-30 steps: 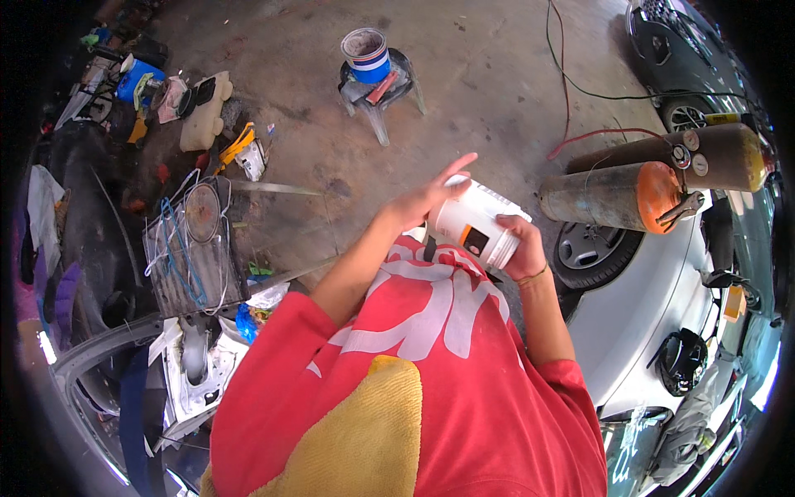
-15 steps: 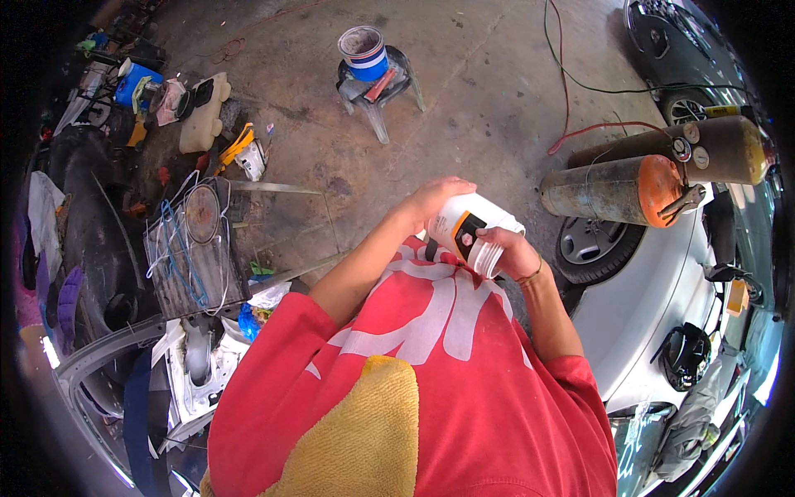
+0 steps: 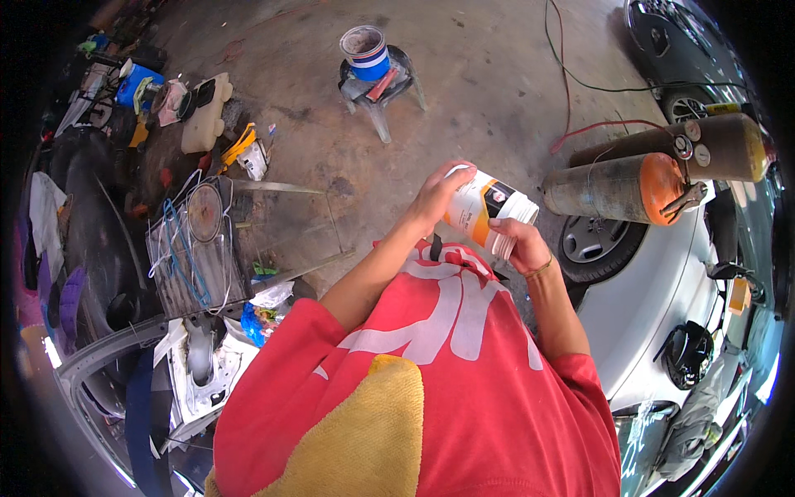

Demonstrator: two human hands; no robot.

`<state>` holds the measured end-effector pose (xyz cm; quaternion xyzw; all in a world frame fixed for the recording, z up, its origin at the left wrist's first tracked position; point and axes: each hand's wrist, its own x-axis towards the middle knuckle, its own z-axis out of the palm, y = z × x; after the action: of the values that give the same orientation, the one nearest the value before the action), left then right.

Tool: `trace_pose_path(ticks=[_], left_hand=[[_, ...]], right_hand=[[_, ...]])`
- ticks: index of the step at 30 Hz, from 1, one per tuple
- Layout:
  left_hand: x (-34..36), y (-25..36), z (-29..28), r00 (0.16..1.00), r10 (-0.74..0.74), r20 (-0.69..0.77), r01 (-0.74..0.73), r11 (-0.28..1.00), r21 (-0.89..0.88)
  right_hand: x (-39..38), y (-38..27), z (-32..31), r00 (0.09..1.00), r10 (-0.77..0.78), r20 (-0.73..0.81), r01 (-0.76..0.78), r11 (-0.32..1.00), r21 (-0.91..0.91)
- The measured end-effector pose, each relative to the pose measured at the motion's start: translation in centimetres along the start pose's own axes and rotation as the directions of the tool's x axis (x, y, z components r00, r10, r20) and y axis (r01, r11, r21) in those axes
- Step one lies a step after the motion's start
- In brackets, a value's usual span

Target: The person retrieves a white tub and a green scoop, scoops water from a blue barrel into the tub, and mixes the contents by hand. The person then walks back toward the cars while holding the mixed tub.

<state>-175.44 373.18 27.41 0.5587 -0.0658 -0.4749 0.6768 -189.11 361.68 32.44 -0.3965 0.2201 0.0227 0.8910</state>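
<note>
The left hand (image 3: 437, 197) wraps the bottle (image 3: 484, 211) at its base, grip closed on it. The right hand (image 3: 517, 240) closes on the neck end. Held before the chest, the bottle's long axis tilts, mouth down toward the right.

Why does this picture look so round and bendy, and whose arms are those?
A camera worn on a person's head looks down, and its wide lens bends straight edges. The arms belong to that person, in a red shirt. The left hand grips the body of a white and orange bottle. The right hand holds its cap end. A yellow cloth lies over the shoulder. On the concrete floor are two rusty gas cylinders, a small stool with a tub on it, and tools. A white car stands on the right.
</note>
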Motion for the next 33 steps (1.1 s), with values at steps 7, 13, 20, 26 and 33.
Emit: trace_pose_path(ticks=[7, 13, 20, 26, 33], left_hand=[[1.8, 0.1, -0.7, 0.942, -0.329, 0.074, 0.316, 0.938, 0.144], [0.9, -1.8, 0.3, 0.967, 0.163, 0.195, -0.147, 0.985, -0.094], [2.3, 0.1, 1.3, 0.993, -0.090, 0.082, 0.090, 0.996, -0.003], [3.8, 1.3, 0.6, 0.819, -0.502, 0.280, 0.494, 0.863, 0.102], [1.9, -1.8, 1.7, 0.936, 0.258, 0.239, -0.253, 0.966, -0.051]], right_hand=[[0.5, 0.0, -0.1, 0.964, 0.186, -0.189, -0.185, 0.982, 0.023], [0.9, -1.2, -2.6, 0.982, 0.125, -0.142, -0.080, 0.954, 0.290], [0.3, -0.1, -2.3, 0.979, 0.028, -0.204, -0.006, 0.994, 0.110], [0.4, 0.1, -3.1, 0.976, 0.060, -0.211, -0.036, 0.993, 0.113], [0.4, -1.9, -4.6, 0.990, 0.042, -0.136, 0.003, 0.949, 0.315]])
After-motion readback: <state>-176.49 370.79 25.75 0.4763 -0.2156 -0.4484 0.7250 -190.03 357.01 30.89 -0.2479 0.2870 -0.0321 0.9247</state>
